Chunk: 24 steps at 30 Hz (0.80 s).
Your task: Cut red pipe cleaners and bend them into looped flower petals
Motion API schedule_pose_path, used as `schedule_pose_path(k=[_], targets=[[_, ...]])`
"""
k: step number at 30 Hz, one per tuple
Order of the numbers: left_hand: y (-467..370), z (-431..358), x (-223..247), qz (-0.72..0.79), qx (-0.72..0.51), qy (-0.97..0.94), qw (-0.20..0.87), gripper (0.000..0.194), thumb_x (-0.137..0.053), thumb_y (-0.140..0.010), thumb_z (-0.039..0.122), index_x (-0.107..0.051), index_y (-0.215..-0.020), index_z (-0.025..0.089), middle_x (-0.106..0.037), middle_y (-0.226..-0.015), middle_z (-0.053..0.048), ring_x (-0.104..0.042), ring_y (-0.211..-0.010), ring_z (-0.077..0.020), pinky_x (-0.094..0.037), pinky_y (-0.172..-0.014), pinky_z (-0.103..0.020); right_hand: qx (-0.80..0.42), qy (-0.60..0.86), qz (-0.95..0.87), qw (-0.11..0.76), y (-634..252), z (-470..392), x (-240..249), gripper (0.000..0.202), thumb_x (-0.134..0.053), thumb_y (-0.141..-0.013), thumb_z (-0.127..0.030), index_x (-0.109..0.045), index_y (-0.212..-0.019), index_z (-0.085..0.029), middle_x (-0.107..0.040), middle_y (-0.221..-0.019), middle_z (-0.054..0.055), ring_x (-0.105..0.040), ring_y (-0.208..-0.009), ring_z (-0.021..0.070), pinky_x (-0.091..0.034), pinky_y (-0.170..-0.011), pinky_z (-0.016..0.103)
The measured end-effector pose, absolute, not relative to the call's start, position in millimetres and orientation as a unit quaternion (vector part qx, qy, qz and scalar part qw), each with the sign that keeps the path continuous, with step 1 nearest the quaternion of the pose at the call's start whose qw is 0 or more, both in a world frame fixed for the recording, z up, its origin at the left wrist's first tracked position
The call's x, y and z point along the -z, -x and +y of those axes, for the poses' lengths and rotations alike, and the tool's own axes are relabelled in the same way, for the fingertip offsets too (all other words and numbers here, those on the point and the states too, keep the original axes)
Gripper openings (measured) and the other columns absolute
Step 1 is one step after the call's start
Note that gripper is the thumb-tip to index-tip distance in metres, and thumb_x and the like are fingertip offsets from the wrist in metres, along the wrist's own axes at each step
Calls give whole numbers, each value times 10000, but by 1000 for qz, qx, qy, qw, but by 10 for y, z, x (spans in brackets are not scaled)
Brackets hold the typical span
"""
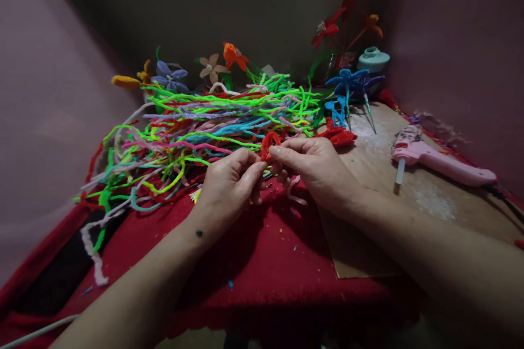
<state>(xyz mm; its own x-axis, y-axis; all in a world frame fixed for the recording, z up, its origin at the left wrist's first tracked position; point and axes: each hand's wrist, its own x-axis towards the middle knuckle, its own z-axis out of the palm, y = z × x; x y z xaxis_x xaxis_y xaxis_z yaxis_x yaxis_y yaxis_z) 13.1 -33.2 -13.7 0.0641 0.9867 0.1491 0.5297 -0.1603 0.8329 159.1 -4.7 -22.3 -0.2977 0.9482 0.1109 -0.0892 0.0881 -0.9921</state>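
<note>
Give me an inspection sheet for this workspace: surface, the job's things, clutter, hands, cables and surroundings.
Surface: red cloth, with a brown board at the right bearing whitish marks.
Job's things: red fuzzy loop, pinched at the fingertips.
Clutter: tangled pile of multicoloured fuzzy stems; red fuzzy pieces beyond the right hand; small scraps on the cloth.
Hands: left hand and right hand close together, both at the loop.
Cables: dark cord at the handle of the pink glue gun; pale cord at lower left.
Surroundings: fuzzy flowers along the back; teal container at back right; pinkish side wall.
</note>
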Motion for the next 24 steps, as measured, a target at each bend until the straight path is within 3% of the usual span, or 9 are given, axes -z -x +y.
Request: schedule_pose_path(k=[5,10,19,24], targets=[[-149,-331,135,561,-389,-635,363,83,-539,-810,263,-522,-787,185,-579,-555,34,-541,-381,-104,-404,-334,-182,-589,374,-543,467,-1574,-36,243,242,-576,-780,-244,-514,-571,-140,-544,-518,-20,-488,-427,65,-390,-417,182],[-152,-319,134,541,-402,-603,426,163,-567,-795,280,-501,-915,190,-594,-576,36,-570,-401,-124,-433,-320,-193,-629,372,-513,451,-1562,-31,264,214,-582,-777,-249,-507,-604,-150,-567,-544,-18,-504,-411,62,-377,-377,161],[-174,-333,126,533,-411,-572,468,155,-574,-776,242,-511,-906,186,-591,-563,45,-576,-394,-121,-435,-311,-184,-611,380,-535,443,-1583,-31,259,245,-594,-774,-257,-507,-576,-144,-541,-490,-18,-483,-382,67,-338,-333,158],[-175,-327,156,526,-408,-570,482,140,-570,-782,238,-506,-889,173,-590,-569,38,-577,-398,-120,-440,-315,-188,-591,410,-556,417,-1580,-36,276,270,-572,-794,-257,-486,-558,-158,-465,-407,-47,-378,-284,55,-252,-271,168]])
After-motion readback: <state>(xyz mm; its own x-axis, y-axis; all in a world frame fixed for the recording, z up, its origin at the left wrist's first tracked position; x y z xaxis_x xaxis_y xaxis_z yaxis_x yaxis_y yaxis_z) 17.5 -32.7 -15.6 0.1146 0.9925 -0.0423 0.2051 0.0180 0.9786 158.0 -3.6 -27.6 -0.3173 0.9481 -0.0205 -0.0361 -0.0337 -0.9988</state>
